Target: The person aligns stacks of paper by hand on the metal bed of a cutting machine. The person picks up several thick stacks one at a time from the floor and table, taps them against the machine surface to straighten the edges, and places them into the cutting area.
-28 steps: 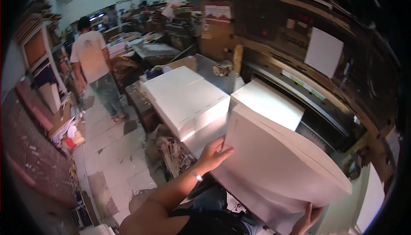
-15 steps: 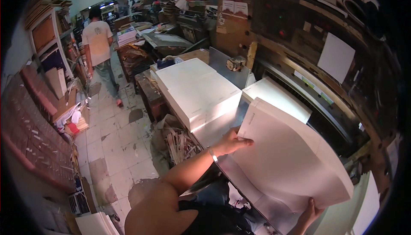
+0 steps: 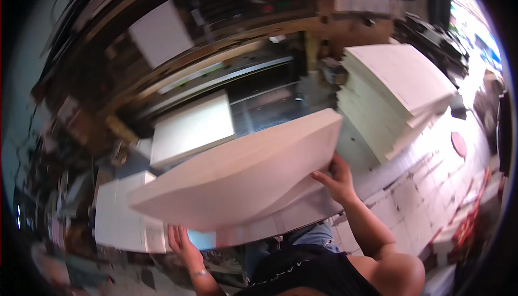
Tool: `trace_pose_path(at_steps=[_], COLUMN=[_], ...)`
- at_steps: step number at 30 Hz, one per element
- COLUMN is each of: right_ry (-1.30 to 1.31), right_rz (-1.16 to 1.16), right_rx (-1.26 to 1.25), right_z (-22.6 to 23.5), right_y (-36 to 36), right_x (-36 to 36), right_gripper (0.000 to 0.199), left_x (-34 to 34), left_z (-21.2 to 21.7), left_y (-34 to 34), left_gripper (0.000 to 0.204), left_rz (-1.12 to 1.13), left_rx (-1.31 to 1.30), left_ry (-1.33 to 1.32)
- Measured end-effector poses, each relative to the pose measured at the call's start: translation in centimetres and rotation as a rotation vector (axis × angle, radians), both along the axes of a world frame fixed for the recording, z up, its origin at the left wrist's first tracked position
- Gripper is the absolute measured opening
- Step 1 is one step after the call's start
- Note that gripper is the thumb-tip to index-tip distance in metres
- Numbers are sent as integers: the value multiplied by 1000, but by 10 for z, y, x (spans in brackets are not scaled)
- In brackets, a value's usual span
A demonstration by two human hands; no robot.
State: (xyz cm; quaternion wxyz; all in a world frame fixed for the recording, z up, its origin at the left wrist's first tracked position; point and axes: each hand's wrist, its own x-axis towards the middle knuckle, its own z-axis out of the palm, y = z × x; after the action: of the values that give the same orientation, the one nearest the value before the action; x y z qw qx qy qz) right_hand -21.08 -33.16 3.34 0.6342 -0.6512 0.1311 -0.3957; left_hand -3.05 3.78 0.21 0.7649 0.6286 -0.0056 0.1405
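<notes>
A thick, bowed stack of large white paper sheets point(image 3: 243, 174) is held up across the middle, its lower edge just over the metal table point(image 3: 364, 188). My left hand point(image 3: 183, 245) has its fingers against the stack's lower left edge; its thumb is hidden. At the other end my right hand point(image 3: 339, 180) grips the stack, thumb on the near face and fingers round the edge. Behind it, a flat white paper stack point(image 3: 197, 126) lies on the machine bed. Motion blurs the outlines somewhat.
White paper piles point(image 3: 121, 212) sit at the table's left end. A tall, uneven paper pile point(image 3: 402, 80) stands at the right. The dark cutting machine point(image 3: 259, 61) spans the back, with a white sheet point(image 3: 161, 34) on its front. Tiled floor point(image 3: 415, 201) shows at right.
My view has swung to the right, bringing the tall right-hand pile into sight. The held stack has turned with me and now lies more sideways, with both hands still on it.
</notes>
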Motion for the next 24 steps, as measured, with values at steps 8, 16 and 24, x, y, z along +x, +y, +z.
trace_pose_path(at_steps=[8, 16, 24], right_ry=[95, 106, -47], right_rz=[-117, -153, 159], right_rx=[-148, -159, 39], right_z=[7, 4, 5], right_y=[11, 6, -16], right_x=[1, 0, 8], right_gripper=[67, 68, 72], left_x=[1, 4, 52], left_z=[5, 4, -20], left_y=[4, -1, 26], left_gripper=[30, 32, 58], left_rz=[-141, -105, -665], left_rx=[177, 119, -89], left_ry=[11, -117, -249])
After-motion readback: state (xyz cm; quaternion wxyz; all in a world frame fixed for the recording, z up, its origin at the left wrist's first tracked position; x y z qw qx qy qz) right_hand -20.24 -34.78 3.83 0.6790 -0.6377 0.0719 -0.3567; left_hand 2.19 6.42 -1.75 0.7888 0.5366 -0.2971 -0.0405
